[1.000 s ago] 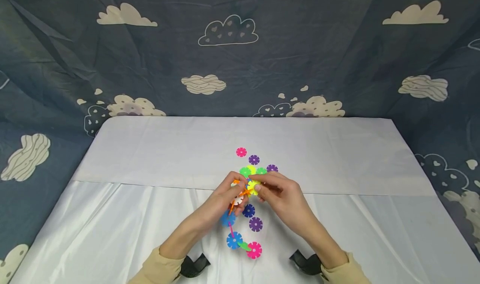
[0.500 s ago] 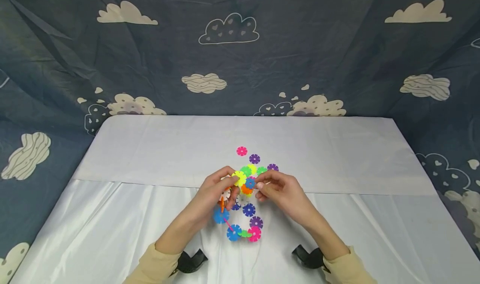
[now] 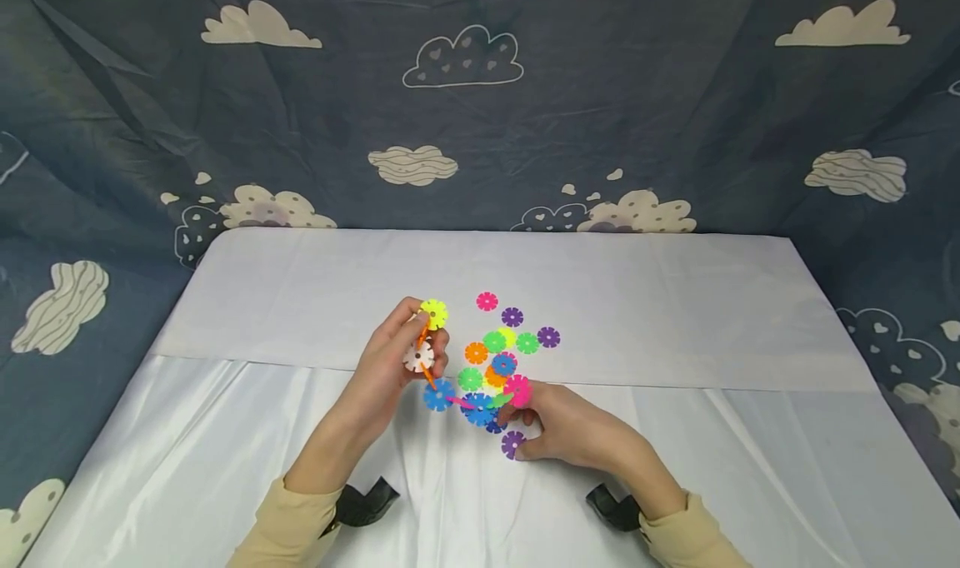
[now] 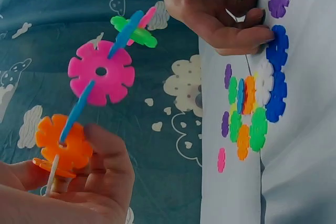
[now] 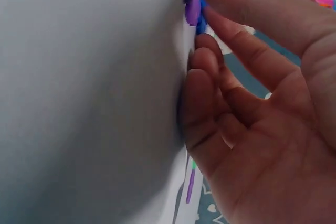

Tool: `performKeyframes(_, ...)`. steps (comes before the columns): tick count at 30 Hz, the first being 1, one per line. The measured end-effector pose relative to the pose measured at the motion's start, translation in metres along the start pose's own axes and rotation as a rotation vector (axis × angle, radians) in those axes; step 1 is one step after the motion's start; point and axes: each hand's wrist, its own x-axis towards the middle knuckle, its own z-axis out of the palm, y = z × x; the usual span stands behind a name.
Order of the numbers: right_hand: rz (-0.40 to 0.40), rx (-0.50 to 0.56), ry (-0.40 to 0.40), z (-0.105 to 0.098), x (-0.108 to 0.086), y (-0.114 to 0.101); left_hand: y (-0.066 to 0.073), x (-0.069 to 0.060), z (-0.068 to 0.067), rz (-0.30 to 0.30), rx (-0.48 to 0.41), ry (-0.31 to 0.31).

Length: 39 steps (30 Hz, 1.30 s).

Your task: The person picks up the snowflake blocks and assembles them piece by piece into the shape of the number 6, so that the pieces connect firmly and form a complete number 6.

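Backdrop (image 3: 480, 127), dark blue-grey with pale printed clouds, hangs behind table and along both sides. White cloth (image 3: 690, 310) covers table, smooth at far part, rippled nearer; line crosses between. Left hand (image 3: 384, 364) raised left of centre, fingers clamped on chain of linked discs (image 3: 433, 398), which extends rightward. Loose discs (image 3: 527, 343) lie mid-table. Purple disc (image 3: 510, 445) nearest. Right hand (image 3: 573, 429) low over cloth, thumb touching purple disc, fingertips apart from thumb.

Behind the white-covered bench (image 3: 675, 301), creased across its near half, dark blue-grey backdrop cloth (image 3: 645, 118) printed with pale clouds (image 3: 412, 166), striped, dotted or plain.
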Motion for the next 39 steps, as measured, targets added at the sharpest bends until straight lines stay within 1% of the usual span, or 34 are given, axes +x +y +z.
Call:
performKeyframes(6,-0.028,-0.031,-0.028,-0.001,0.002,0.003,-0.001,0.0,-0.002,0.013,-0.07,0.015)
performKeyframes(9,-0.031,-0.038,-0.031,-0.002,0.001,0.003,-0.002,0.0,-0.003,0.025,-0.089,0.018)
performKeyframes(13,-0.022,-0.047,-0.018,-0.001,-0.001,-0.001,-0.003,0.001,-0.003,0.038,-0.101,0.009)
performKeyframes(18,-0.009,-0.061,-0.01,0.0,-0.002,-0.006,-0.005,0.003,-0.002,0.033,-0.106,-0.008)
performKeyframes(21,-0.02,-0.062,-0.016,-0.001,-0.003,-0.006,-0.006,0.003,-0.001,0.032,-0.105,-0.006)
performKeyframes(23,-0.042,-0.05,-0.02,-0.003,-0.003,-0.002,-0.005,0.003,-0.001,0.032,-0.107,0.0)
performKeyframes(26,-0.066,-0.004,-0.022,-0.007,-0.004,0.006,-0.004,0.003,-0.001,0.034,-0.112,0.002)
performKeyframes(28,-0.071,0.027,-0.022,-0.011,-0.005,0.01,-0.004,0.004,-0.001,0.034,-0.114,0.0)
performKeyframes(31,-0.051,0.067,-0.016,-0.019,-0.007,0.016,-0.004,0.003,-0.001,0.031,-0.117,-0.004)
performKeyframes(33,-0.031,0.092,0.005,-0.024,-0.008,0.019,-0.005,0.003,-0.001,0.027,-0.114,-0.005)
performKeyframes(35,-0.011,0.127,0.048,-0.03,-0.008,0.022,-0.006,0.003,0.0,0.02,-0.109,-0.005)
performKeyframes(37,0.006,0.159,0.119,-0.034,-0.008,0.023,-0.007,0.003,0.001,0.012,-0.101,-0.006)
performKeyframes(39,0.021,0.185,0.211,-0.039,-0.008,0.023,-0.009,0.003,0.002,0.001,-0.095,-0.007)
